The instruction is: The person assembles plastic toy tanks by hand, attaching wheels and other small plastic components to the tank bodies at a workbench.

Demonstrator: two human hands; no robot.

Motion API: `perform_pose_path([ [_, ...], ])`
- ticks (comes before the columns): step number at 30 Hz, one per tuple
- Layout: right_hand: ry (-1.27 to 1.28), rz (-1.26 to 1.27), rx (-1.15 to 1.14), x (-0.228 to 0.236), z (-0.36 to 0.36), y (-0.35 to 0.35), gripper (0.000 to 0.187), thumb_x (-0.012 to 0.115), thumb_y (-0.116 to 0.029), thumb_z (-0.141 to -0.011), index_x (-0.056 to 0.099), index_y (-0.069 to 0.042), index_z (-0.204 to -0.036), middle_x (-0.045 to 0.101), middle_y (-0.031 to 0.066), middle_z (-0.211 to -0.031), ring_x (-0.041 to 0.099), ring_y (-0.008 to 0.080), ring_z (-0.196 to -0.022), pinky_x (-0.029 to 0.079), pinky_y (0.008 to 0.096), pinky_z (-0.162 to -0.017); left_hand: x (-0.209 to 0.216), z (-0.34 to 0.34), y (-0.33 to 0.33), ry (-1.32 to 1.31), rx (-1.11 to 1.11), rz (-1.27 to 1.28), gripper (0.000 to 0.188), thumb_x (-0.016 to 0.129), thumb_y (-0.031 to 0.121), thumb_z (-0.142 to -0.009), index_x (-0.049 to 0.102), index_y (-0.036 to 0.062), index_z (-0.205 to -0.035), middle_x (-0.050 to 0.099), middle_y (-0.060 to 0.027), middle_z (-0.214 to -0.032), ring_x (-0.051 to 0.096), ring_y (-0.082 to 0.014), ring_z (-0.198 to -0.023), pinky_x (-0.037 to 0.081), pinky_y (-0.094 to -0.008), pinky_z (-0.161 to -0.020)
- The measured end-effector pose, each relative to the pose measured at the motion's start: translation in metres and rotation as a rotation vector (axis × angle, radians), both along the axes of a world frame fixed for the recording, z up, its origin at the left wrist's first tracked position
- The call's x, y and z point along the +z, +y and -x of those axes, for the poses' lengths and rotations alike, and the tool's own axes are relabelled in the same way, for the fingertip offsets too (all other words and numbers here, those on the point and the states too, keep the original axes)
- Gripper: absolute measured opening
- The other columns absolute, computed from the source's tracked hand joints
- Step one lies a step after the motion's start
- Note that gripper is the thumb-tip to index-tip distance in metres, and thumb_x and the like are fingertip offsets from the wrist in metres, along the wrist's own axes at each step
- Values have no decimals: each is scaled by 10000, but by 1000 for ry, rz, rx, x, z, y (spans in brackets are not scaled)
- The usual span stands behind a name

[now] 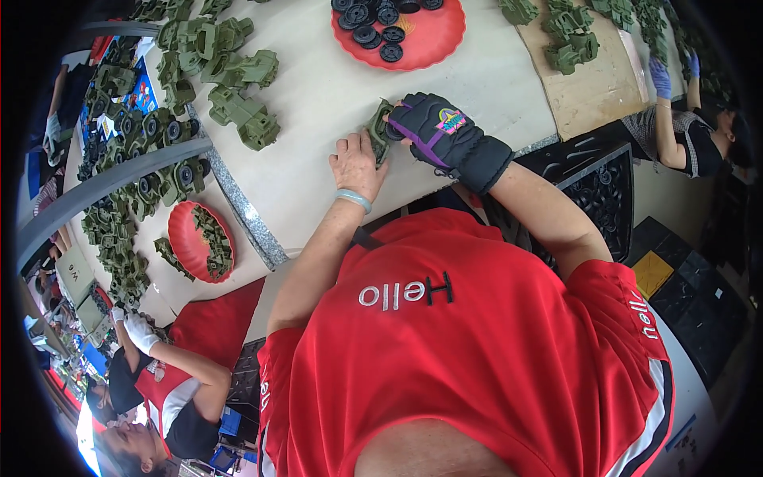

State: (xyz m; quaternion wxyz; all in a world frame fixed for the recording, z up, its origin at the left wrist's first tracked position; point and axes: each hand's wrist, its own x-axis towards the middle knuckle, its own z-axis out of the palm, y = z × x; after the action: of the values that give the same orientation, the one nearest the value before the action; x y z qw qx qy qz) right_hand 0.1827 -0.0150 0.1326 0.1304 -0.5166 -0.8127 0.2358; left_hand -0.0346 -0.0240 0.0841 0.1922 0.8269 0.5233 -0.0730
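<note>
A green toy vehicle body [379, 131] stands on the pale tabletop in front of me, tilted and partly covered by my hands. My left hand [358, 167], bare with a pale bangle at the wrist, is closed on its near left side. My right hand [445, 135] wears a black and purple padded glove with bare fingertips showing. Its fingers are closed on a small dark round piece, seemingly a black wheel [393, 129], pressed against the right side of the body. The glove hides most of that contact.
A red scalloped plate [433, 44] with black wheels lies beyond my hands. Green vehicle bodies [242, 115] are heaped at the left; more lie on cardboard [596, 95] at the right. A red bowl [179, 242] holds small green parts. A black crate [604, 199] stands by my right elbow. Co-workers sit either side.
</note>
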Motion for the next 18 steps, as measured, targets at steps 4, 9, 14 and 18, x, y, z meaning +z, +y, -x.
perform_pose_path([
  [4,51,-14,-84,-6,4,-7,546,794,-161,-767,648,-58,-1282,659,193,-1194,626,392,-1105,508,489,-953,7,-4,-7,-12,51,31,865,826,366,-771,488,1,-1478,549,-109,-1291,516,-298,-1198,436,-498,-945],
  [9,70,-48,-128,10,3,2,427,749,-200,-794,685,-54,-1190,679,148,-1115,638,355,-1056,513,466,-919,13,2,3,46,-23,111,908,806,408,-762,464,-8,-1493,565,-119,-1302,530,-290,-1205,408,-499,-976],
  [14,114,-251,-87,20,21,40,512,738,-145,-702,677,-57,-1202,684,90,-989,651,332,-937,518,436,-850,4,10,11,18,-98,135,867,782,443,-773,501,-9,-1457,577,-132,-1342,550,-283,-1238,397,-497,-999],
  [18,-130,-285,301,-2,53,46,314,662,-274,-790,671,-112,-1059,674,74,-1000,660,285,-947,518,460,-845,-8,19,11,-71,-178,93,756,761,479,-783,593,-12,-1332,603,-157,-1321,559,-308,-1247,410,-483,-1003],
])
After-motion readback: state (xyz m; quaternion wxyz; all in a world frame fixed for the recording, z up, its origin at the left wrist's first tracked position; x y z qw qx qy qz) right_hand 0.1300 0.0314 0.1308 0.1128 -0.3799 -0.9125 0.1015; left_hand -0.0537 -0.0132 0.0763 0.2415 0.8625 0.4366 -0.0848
